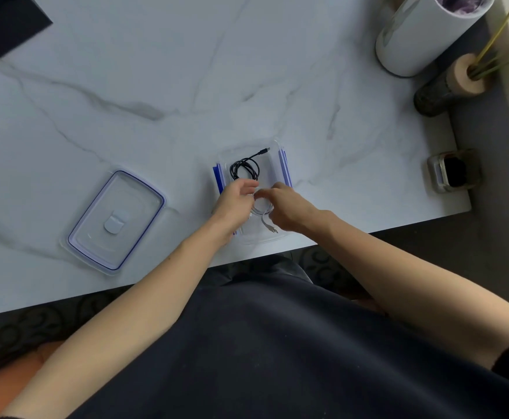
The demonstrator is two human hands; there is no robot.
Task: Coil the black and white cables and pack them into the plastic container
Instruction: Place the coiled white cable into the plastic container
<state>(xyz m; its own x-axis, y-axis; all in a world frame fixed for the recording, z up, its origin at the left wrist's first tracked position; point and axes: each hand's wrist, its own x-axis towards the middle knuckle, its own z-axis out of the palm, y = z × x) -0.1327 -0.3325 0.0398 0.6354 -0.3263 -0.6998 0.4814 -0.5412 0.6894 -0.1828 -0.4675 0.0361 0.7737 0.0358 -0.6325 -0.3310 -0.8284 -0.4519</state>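
Observation:
A clear plastic container (277,160) with blue clips sits near the table's front edge. A coiled black cable (244,169) lies in its far half, one plug sticking out toward the far right corner. Over the near half, my left hand (235,204) and my right hand (289,207) both grip a coiled white cable (261,208). Its plug end trails toward me between the hands. Whether the white coil rests on the container floor is hidden by my fingers.
The container's clear lid (115,220) with a blue seal lies flat to the left. At the far right stand a white cylinder (419,34), a dark vase with stems (450,86) and a small glass jar (453,170). The table edge runs just below the container.

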